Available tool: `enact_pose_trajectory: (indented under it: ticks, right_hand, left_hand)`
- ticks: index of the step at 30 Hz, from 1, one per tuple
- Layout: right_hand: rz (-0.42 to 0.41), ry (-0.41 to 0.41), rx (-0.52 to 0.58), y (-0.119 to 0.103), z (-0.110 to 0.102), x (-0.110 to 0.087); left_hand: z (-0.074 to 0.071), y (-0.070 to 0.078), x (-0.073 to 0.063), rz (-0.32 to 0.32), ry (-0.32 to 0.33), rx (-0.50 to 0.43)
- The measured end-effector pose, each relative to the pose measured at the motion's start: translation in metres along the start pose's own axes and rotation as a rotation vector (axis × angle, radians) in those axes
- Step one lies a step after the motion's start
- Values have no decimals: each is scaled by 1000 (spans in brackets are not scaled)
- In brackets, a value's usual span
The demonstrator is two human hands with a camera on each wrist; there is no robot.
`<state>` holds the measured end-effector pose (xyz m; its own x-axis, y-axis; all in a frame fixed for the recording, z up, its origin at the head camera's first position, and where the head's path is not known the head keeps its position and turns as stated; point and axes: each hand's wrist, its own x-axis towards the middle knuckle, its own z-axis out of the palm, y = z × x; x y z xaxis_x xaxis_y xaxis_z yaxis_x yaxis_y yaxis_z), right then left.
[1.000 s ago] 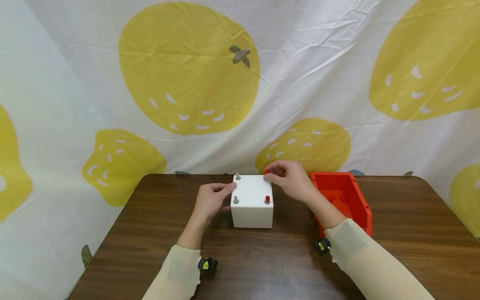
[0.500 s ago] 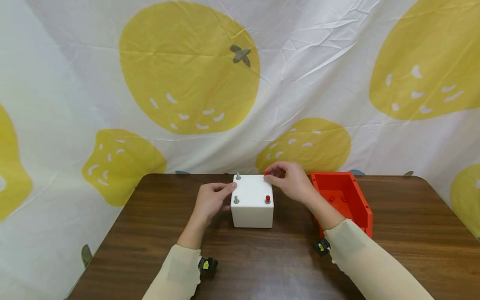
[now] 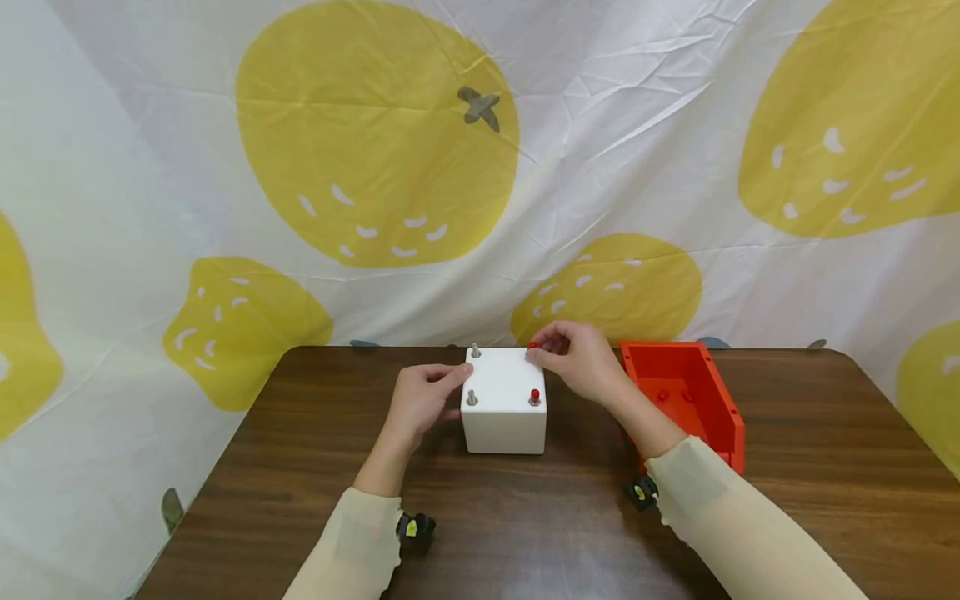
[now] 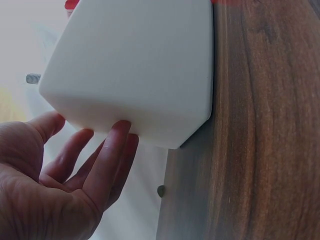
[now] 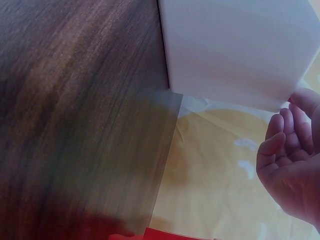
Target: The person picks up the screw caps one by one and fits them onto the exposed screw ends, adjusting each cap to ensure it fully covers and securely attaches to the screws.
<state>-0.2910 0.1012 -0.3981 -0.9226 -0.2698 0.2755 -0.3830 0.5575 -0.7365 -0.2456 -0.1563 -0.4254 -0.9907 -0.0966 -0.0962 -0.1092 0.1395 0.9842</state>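
A white box [image 3: 504, 433] stands on the table, with a metal bolt upright at each corner of its top. The far-left bolt [image 3: 476, 351] and near-left bolt [image 3: 472, 397] are bare, while a red cap [image 3: 535, 394] covers the near-right one. My right hand [image 3: 588, 362] pinches another red cap [image 3: 532, 345] at the far-right bolt, which the fingers mostly hide. My left hand [image 3: 422, 402] steadies the box, thumb on the top's left edge. In the left wrist view its extended fingers [image 4: 112, 155] touch the box's side.
Right of the box is a red open-front bin [image 3: 726, 417], partly behind my right forearm, with small red pieces [image 3: 663, 395] inside. The brown wooden table [image 3: 495, 525] ends at a white curtain [image 3: 420, 308] with yellow fruit prints.
The right fingers have turned slightly around the red cap at the far-right bolt, and less of that bolt shows. The left hand and the box have stayed in place.
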Motion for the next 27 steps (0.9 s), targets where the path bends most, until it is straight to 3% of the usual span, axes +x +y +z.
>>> enact_pose_trajectory:
  ticks: [13, 27]
  right_hand:
    - [18, 7, 12, 3, 1, -1]
    - [21, -1, 16, 4, -12, -14]
  left_hand:
    - [1, -3, 2, -2, -9, 0]
    - [-1, -2, 2, -1, -9, 7]
